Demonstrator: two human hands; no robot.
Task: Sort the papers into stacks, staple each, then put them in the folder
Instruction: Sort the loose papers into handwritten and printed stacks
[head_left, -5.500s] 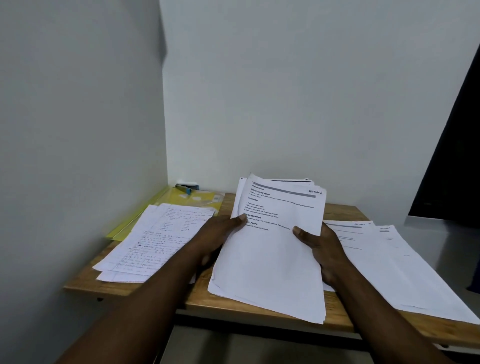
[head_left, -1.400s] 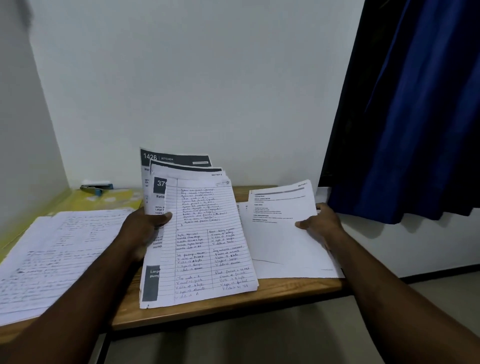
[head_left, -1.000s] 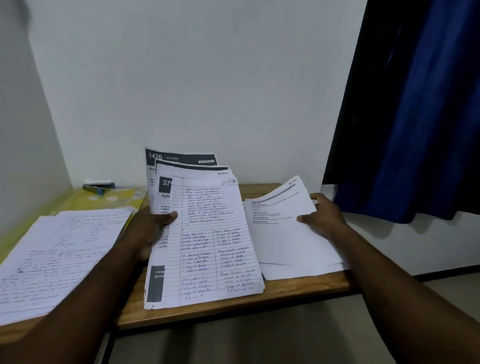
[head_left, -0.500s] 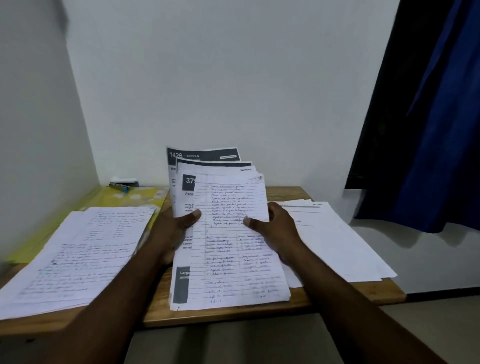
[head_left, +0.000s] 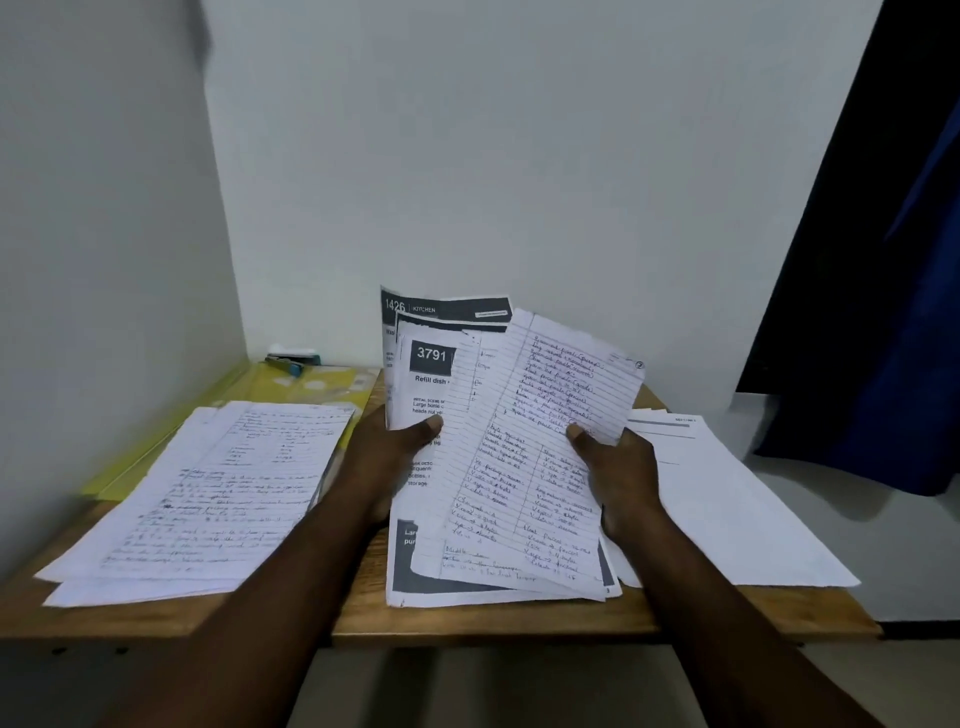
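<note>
Sorting is under way, and the stapling looks a long way off. In the middle of the frame the left hand grips a mixed bundle, thumb on the front and fingers hidden behind. The bundle's lower edge rests on the surface. The right hand pinches the top lined sheet by its right edge, thumb on the writing. That sheet sits skewed across the dark-headed printed pages behind it. I'd guess it is being peeled off for the handwritten stack, which lies flat at the left of the frame. A typed stack lies flat at the right, its near corner behind the bundle.

So two stacks are begun. The bundle is yet to be split, and the dark-headed pages have no stack of their own that I can see. No staple shows on anything. The stapler sits untouched at the back left on the yellow folder, which lies flat by the wall, partly under the handwritten stack. Whether anything is in it I cannot tell.
</note>
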